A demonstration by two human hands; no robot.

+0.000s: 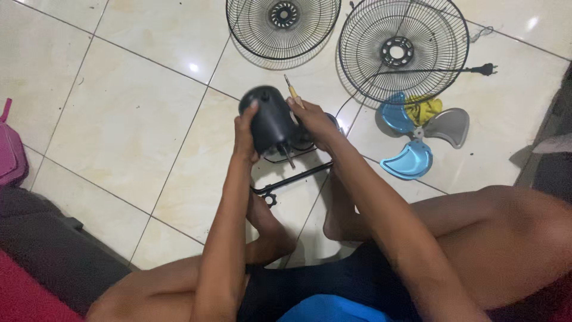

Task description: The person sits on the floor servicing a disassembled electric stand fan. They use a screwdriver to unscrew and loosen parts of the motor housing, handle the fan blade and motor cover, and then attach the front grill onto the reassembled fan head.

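My left hand (pixel 245 134) grips the side of a black fan motor housing (pixel 271 119), held above the tiled floor with its metal shaft pointing down toward me. My right hand (pixel 313 119) holds a screwdriver (pixel 293 91) with a yellowish handle against the housing's right side; its tip is hidden behind the hand. A black bracket or stand piece (pixel 292 179) lies on the floor just below the housing, between my feet.
Two round black wire fan grilles (pixel 283 27) (pixel 402 50) lie on the floor ahead. A blue three-blade fan propeller (pixel 417 140) with a yellow cloth (pixel 424 108) sits right, beside a black power cord and plug (pixel 485 70). A pink bag (pixel 11 152) is at the left edge.
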